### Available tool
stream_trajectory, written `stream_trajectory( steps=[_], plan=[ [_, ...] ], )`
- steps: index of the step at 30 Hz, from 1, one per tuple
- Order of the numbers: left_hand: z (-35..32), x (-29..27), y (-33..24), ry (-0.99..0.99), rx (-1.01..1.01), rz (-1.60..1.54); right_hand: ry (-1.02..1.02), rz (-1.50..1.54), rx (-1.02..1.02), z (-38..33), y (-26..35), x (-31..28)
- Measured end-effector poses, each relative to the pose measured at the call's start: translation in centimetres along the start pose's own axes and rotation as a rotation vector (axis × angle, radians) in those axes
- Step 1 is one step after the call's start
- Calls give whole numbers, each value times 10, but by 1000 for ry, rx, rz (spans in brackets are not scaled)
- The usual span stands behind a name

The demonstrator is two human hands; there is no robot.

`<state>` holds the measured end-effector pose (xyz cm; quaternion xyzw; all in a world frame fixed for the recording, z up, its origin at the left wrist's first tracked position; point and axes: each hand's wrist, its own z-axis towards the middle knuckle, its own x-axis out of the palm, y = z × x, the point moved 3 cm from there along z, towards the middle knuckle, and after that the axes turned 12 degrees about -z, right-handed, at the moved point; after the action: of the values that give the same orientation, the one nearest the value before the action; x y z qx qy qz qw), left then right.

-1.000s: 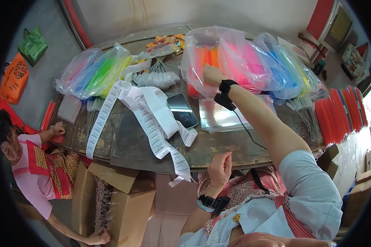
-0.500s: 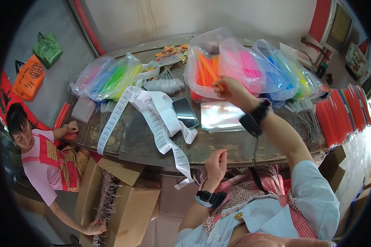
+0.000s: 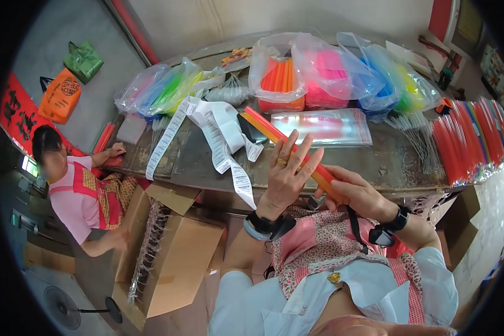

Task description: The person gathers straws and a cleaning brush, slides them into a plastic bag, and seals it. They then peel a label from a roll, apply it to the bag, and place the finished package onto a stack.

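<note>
Over the table's front edge, my right hand point(image 3: 364, 193) is closed round the lower end of a small bundle of long orange and red plastic straws point(image 3: 267, 130). The bundle slants up to the left. My left hand point(image 3: 288, 179) lies against its middle with fingers stretched and spread. Behind my hands is a stack of clear plastic sleeves point(image 3: 319, 126). Beyond it stand open bags of orange straws point(image 3: 279, 75), pink straws point(image 3: 326, 66) and blue straws point(image 3: 379, 84). A dark phone point(image 3: 251, 130) is partly hidden behind the straws.
White label strips point(image 3: 210, 131) trail over the table edge. Thin wire brushes point(image 3: 417, 134) and packed straws point(image 3: 467, 145) lie at right. More bagged straws point(image 3: 165, 92) are at back left. A person point(image 3: 78, 185) is beside an open cardboard box point(image 3: 187, 269) at left.
My right hand has come back from the orange straw bag and now holds orange and red straws near my body. My left hand has risen and opened against them.
</note>
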<state>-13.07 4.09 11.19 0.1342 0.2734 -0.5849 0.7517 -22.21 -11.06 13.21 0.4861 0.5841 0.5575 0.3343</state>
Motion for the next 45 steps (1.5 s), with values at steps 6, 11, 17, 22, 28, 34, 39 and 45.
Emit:
stream_trajectory(
  steps=[6,11,17,22,28,34,39,45],
  plan=[
    [9,-3,-25,-3,-5,34,-55,-26,-117,-23,-9,-9],
    [10,-7,-34,-51,-101,-149,-48,-136,-198,-32,-20,-23],
    [-3,-6,-19,-498,-833,-1301,-364,-1017,-740,-12,-44,-27],
    [-10,13,-12,-500,-948,-1816,-102,-385,-388,-14,-73,-6],
    [-30,29,5,-681,-1236,-1649,-219,-1119,-304,-20,-86,-20],
    [-76,55,30,-763,-1448,-1861,-257,-1505,-572,-1,-12,-74],
    [-90,67,25,-609,-1469,-1959,-642,-1716,-611,99,67,-167],
    [-100,61,21,-605,-1600,-1959,-569,-1880,-439,230,49,-245]
  ],
)
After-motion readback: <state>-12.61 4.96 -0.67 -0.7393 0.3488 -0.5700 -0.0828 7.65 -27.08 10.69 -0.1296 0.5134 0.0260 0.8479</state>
